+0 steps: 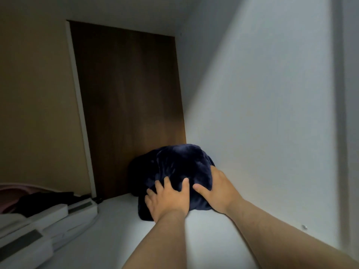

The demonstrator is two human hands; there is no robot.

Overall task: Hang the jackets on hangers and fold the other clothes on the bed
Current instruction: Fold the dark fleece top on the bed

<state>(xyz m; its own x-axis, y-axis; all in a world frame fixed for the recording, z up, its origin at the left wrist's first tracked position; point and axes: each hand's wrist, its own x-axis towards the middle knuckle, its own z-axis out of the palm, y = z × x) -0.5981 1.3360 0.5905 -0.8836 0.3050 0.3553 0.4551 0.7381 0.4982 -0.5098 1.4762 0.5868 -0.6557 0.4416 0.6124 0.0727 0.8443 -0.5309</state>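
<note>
A dark navy fleece bundle (174, 167) sits on a white shelf surface (120, 226), pushed into the corner where a brown wooden panel meets the white wall. My left hand (169, 199) lies flat on the bundle's near side with fingers spread. My right hand (215, 191) presses against its right side, thumb pointing left across the fabric. Both arms reach forward from the lower right. No hanger or jacket shows.
The brown wooden panel (128, 105) stands behind the bundle, the white wall (262, 113) to the right. At lower left, white slatted pieces (44, 226) and dark clothing (42, 199) lie beside pink fabric (7, 193). A small screw (303, 227) sits in the wall.
</note>
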